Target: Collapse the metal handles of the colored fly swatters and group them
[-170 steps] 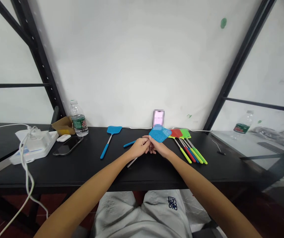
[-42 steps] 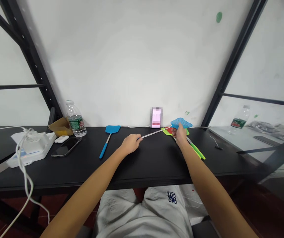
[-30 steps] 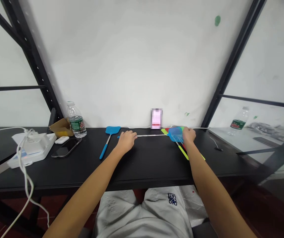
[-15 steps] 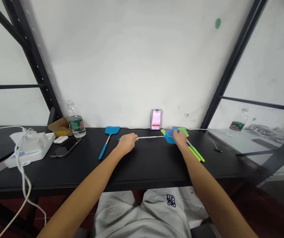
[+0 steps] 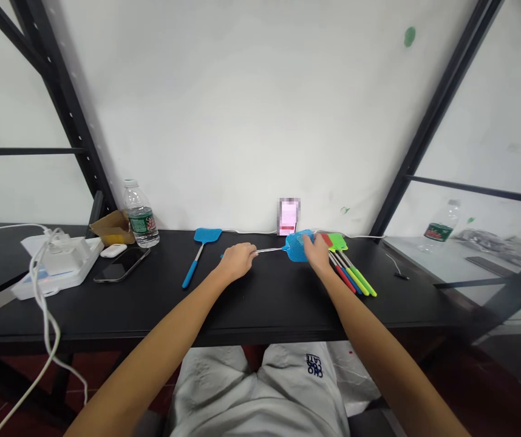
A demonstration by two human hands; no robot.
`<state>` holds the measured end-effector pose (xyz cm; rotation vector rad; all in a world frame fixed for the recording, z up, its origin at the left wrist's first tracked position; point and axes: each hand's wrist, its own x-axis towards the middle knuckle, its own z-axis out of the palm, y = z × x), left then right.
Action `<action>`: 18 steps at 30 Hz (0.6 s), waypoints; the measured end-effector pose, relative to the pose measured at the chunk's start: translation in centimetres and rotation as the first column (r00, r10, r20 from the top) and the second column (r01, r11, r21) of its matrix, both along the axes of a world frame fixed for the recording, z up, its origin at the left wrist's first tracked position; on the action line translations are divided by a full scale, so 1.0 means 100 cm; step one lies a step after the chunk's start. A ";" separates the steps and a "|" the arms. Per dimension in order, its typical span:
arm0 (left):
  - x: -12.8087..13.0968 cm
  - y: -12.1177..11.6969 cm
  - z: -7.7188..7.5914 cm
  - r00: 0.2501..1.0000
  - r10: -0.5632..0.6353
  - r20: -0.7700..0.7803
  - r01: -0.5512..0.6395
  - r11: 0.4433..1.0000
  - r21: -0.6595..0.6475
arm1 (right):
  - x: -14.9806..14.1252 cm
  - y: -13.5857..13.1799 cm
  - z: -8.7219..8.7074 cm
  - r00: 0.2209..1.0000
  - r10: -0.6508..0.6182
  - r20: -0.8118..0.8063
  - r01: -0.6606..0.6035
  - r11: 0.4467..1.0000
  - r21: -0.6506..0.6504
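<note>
Nearest the camera, the person's grey shorts (image 5: 260, 388) show below the edge of a black table (image 5: 260, 321), and both forearms reach across it to a blue fly swatter (image 5: 297, 246) that runs sideways near the table's back edge. The left hand (image 5: 237, 260) is closed over the handle, its fingers (image 5: 245, 255) curled around it, with the blue grip's tip showing just beyond. The right hand (image 5: 317, 252) is at the other end, its fingers (image 5: 308, 241) lying over the edge of the mesh head; whether they pinch the head or only rest on it, I cannot tell. Held at both ends, the long, thin shaft appears supported along its length, which would keep it steady. The swatter has a squarish blue plastic mesh head, a slim silver metal shaft and a blue grip. Just right of the head lies a fanned bunch of swatters (image 5: 349, 273) with red and green heads and colored handles angled toward the person. Farther left are a second blue swatter (image 5: 199, 247), a black smartphone (image 5: 119, 265), a white earbud case (image 5: 113, 250), a water bottle (image 5: 141, 218) and a white tray (image 5: 55, 273) tangled with a white cable (image 5: 44, 321). A pixelated upright object (image 5: 288, 215) stands against the white wall (image 5: 242, 109) at the back.
</note>
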<state>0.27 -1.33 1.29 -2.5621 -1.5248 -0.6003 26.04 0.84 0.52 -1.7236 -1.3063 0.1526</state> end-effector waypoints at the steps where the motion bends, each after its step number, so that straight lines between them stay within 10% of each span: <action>1: 0.000 0.001 0.001 1.000 0.015 0.006 -0.015 1.000 0.001 | 0.003 0.001 0.001 1.000 0.017 0.009 -0.017 1.000 0.026; 8: -0.007 0.004 0.008 0.963 0.265 0.051 -0.265 0.964 0.004 | 0.037 0.005 0.003 0.958 -0.151 0.243 0.180 0.979 -0.101; 18: -0.015 0.008 0.012 0.903 0.415 0.114 -0.411 0.910 -0.054 | 0.050 0.007 -0.003 0.916 -0.013 0.401 0.202 0.878 -0.433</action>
